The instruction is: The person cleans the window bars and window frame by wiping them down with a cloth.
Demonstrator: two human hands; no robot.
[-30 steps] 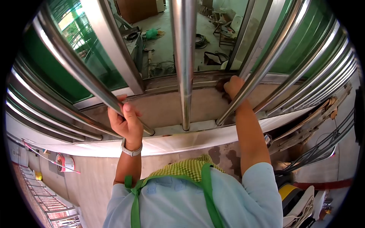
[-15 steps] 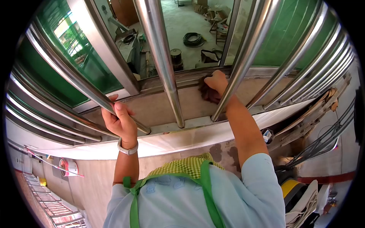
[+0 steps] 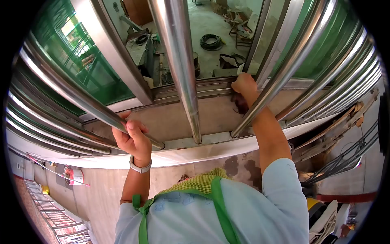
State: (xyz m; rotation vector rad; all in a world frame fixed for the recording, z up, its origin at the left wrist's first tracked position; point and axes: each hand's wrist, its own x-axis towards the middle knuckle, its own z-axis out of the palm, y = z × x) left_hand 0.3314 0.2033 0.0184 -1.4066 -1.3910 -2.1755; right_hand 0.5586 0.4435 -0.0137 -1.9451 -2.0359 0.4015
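Observation:
My left hand (image 3: 133,137) is wrapped round the lower part of a shiny metal window bar (image 3: 81,91), and a pale band circles its wrist. Through the gap between two bars reaches my right hand (image 3: 245,86), closed on a dark reddish-brown rag (image 3: 240,104). The rag bunches below the fingers, near the metal window track (image 3: 191,92) and the sill (image 3: 162,118). Part of the rag is hidden under the hand and behind a bar.
More upright bars (image 3: 180,69) stand across the window. Green-tinted panes (image 3: 93,77) flank the opening. Inside lie a coil of black hose (image 3: 211,42) and a dark bag (image 3: 230,61). A white bucket (image 3: 74,176) stands below left; cables (image 3: 345,150) and boards (image 3: 325,140) are at right.
My right hand has moved right and slightly up along the window track with the rag. The left hand keeps hold of the same bar. The whole view has shifted a little.

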